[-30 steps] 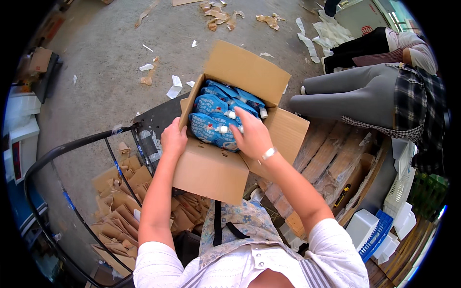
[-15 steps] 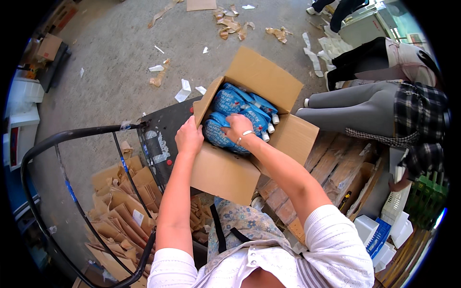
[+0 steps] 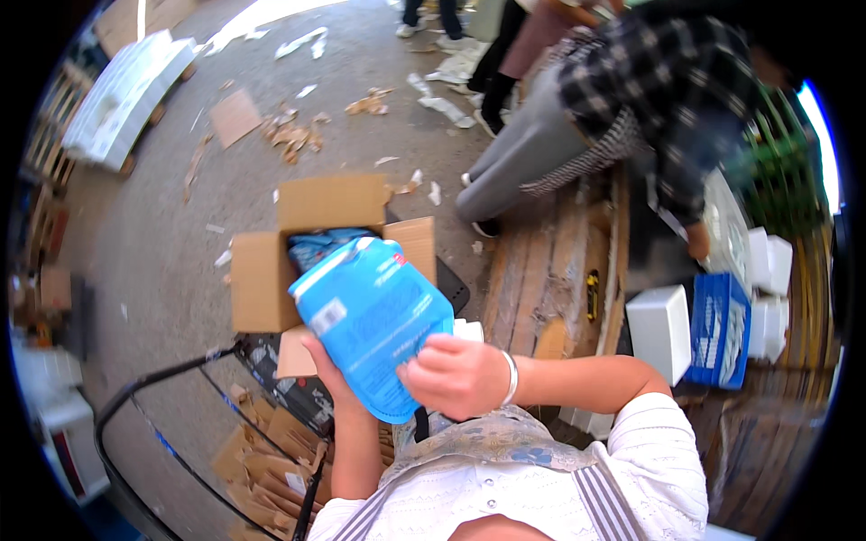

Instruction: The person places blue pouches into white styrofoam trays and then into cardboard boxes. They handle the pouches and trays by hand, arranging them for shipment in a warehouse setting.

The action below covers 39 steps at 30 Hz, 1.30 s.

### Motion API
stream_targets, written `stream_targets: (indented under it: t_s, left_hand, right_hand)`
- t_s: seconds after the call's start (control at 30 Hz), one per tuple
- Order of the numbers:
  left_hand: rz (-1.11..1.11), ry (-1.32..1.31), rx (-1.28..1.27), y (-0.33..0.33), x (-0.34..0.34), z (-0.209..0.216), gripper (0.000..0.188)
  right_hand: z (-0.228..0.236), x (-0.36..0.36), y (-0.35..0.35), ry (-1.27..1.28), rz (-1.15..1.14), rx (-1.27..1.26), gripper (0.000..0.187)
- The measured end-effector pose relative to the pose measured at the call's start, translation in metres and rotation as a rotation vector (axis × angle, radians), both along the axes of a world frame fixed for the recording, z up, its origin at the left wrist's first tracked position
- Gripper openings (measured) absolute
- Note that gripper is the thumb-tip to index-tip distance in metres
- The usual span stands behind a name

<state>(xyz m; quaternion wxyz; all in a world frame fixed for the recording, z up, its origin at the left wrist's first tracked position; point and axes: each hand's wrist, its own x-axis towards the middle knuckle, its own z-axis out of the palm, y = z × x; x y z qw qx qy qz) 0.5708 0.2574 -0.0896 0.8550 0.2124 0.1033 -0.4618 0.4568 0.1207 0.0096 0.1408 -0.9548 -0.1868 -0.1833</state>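
Observation:
A blue pouch (image 3: 365, 311) with a white cap (image 3: 468, 330) is held up in front of my chest, its printed side facing me. My left hand (image 3: 336, 383) supports it at the lower left, the fingers mostly hidden behind it. With curled fingers, my right hand (image 3: 456, 374) grips the pouch's right edge, just below the cap. Beyond it stands an open cardboard box (image 3: 262, 281), flaps spread, with more blue pouches (image 3: 329, 245) inside. The held pouch covers part of the box.
The box rests on a black cart (image 3: 302, 397) with a tubular handle (image 3: 162, 374). Flattened cardboard (image 3: 262, 469) lies beside it. To the right are a wooden pallet (image 3: 523, 270), white tubs (image 3: 658, 329) and a blue crate (image 3: 722, 329). A person in a plaid shirt (image 3: 658, 99) bends nearby.
A blue pouch has come out of the box and is now in both hands near my chest. My left hand has left the box flap. The view has swung to the right.

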Motion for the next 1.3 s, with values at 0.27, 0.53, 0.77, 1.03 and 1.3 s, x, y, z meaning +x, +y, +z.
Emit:
stream_targets:
  t_s: [0.27, 0.53, 0.77, 1.03, 1.3]
  left_hand:
    - [-0.347, -0.895, -0.346, -0.092, -0.097, 0.057, 0.071]
    - [-0.717, -0.378, -0.357, -0.16, -0.342, 0.059, 0.075]
    - [-0.598, -0.264, 0.02, -0.226, -0.43, 0.093, 0.066]
    - [-0.87, -0.077, -0.571, -0.226, -0.519, 0.099, 0.082]
    - [-0.809, -0.25, -0.487, -0.204, -0.54, 0.074, 0.078]
  right_hand:
    - [0.132, -0.198, -0.047, -0.078, -0.854, 0.376, 0.087]
    - [0.133, -0.453, -0.095, 0.191, -0.969, 1.037, 0.055]
    - [0.203, -0.608, -0.155, -0.119, -0.84, 0.424, 0.029]
    - [0.23, -0.595, -0.166, 0.576, -0.27, -0.525, 0.021]
    - [0.173, -0.66, -0.186, 0.005, -0.499, 0.335, 0.074]
